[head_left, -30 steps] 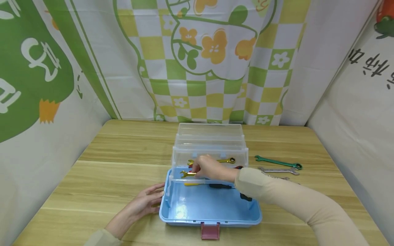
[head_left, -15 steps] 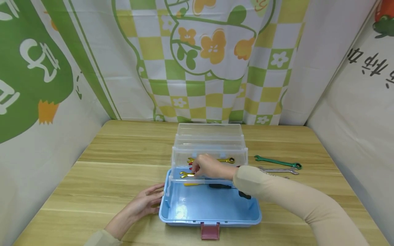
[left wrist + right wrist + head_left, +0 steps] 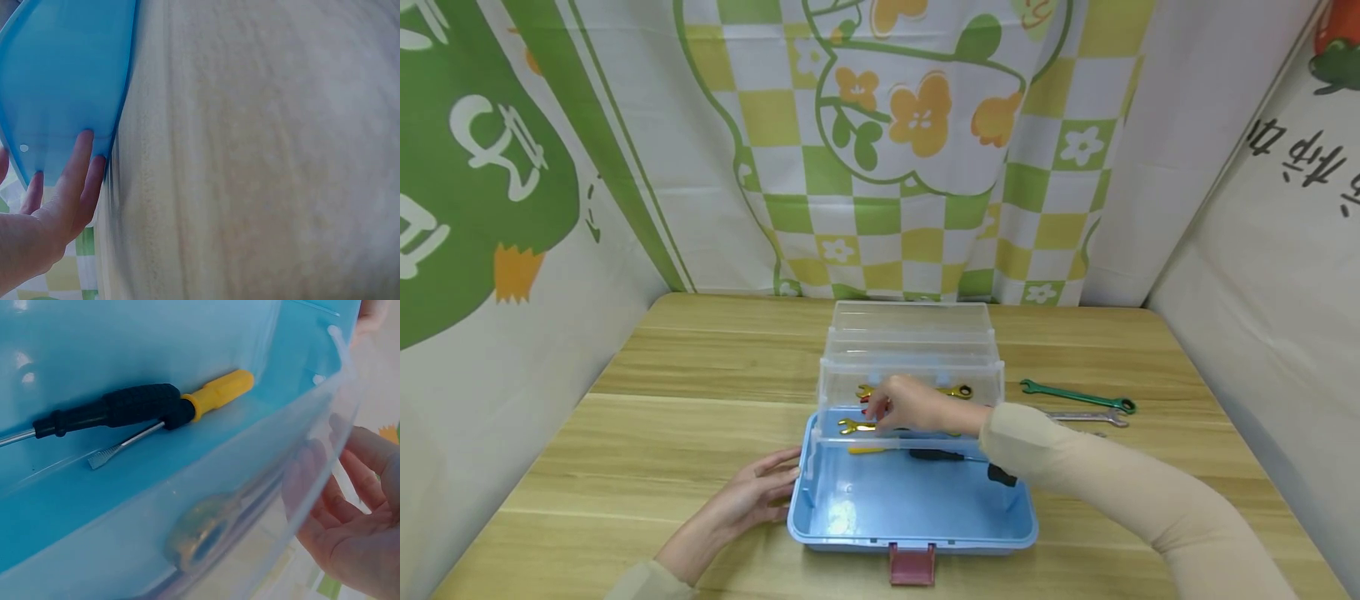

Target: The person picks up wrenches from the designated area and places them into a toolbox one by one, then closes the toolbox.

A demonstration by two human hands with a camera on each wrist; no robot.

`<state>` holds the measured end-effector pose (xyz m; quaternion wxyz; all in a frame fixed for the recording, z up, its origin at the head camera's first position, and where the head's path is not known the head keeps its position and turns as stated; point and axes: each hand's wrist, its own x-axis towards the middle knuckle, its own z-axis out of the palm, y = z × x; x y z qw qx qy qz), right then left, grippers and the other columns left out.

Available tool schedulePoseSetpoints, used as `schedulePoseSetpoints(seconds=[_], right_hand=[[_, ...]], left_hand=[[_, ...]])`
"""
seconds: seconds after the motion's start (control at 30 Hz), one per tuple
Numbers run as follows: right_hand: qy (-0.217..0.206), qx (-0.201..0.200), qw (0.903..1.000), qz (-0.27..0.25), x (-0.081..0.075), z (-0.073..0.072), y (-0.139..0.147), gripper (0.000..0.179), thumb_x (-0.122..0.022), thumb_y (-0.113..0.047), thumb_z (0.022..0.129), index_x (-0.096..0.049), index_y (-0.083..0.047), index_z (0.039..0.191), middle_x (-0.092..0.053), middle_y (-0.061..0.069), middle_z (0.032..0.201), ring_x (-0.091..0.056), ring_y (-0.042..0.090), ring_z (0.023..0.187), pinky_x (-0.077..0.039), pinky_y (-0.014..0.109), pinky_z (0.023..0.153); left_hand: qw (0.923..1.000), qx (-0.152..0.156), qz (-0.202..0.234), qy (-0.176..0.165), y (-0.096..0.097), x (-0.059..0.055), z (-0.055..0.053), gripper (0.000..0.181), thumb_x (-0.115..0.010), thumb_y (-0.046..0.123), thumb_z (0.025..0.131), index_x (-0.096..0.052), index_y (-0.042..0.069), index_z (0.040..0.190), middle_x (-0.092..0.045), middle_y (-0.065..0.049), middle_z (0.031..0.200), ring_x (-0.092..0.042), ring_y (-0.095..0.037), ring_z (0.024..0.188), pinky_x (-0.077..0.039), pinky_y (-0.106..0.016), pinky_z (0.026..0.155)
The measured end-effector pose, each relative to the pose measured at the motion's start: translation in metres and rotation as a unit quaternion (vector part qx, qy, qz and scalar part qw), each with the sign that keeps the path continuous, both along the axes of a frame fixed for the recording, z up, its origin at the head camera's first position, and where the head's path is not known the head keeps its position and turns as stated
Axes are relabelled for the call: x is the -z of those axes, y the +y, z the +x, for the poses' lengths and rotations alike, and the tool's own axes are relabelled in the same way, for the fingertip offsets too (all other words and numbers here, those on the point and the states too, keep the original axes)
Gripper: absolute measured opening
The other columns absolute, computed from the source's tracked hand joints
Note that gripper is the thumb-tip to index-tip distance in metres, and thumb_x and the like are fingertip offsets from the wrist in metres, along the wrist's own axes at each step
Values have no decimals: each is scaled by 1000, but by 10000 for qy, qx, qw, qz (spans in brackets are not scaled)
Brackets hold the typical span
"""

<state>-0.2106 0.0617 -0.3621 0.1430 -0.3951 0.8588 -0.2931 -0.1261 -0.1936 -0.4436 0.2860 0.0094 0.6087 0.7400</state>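
Observation:
A light blue toolbox [image 3: 917, 504] stands with its clear stepped trays [image 3: 913, 340] raised at the back. My left hand [image 3: 756, 490] rests against its left side, fingers [image 3: 78, 162] extended along the blue wall. My right hand [image 3: 917, 407] is over the lowest tray, fingers loosely bent. Beneath them a gold wrench [image 3: 856, 427] lies in that tray; its ring end [image 3: 197, 534] shows through the clear wall in the right wrist view. Nothing is visibly pinched in the hand. Another gold wrench [image 3: 957, 391] lies farther back.
Inside the box lie a yellow-handled screwdriver [image 3: 222, 394], a black-handled screwdriver [image 3: 134, 405] and a black-ended item [image 3: 1002, 475]. Right of the box, a green wrench [image 3: 1078, 396] and a silver wrench [image 3: 1086, 417] lie on the wooden table. A pink latch [image 3: 912, 565] hangs in front.
My right hand has come off the gold wrench, its fingers loosening and shifting slightly to the right. The wrench stays in the tray. My left hand has not moved.

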Motion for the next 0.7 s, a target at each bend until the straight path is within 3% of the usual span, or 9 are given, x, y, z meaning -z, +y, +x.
schedulePoseSetpoints(seconds=[0.27,0.7], right_hand=[[-83,-168,9998,-83,-9,3,19,16,-65,-5,78,-66,-1,93,-64,8,92,-57,13,78,-47,17,67],[-69,288,9973,-671,-14,10,60,18,-60,-11,83,-64,-1,97,-63,9,95,-58,13,78,-49,21,68]], left_hand=[[10000,3,-6,9,0,0,1,64,-52,16,88,-16,-6,136,-50,-14,118,-53,-22,101,-44,-44,87],[10000,14,-38,39,0,0,1,63,-51,16,88,-17,-6,136,-49,-15,118,-53,-22,101,-44,-44,86]])
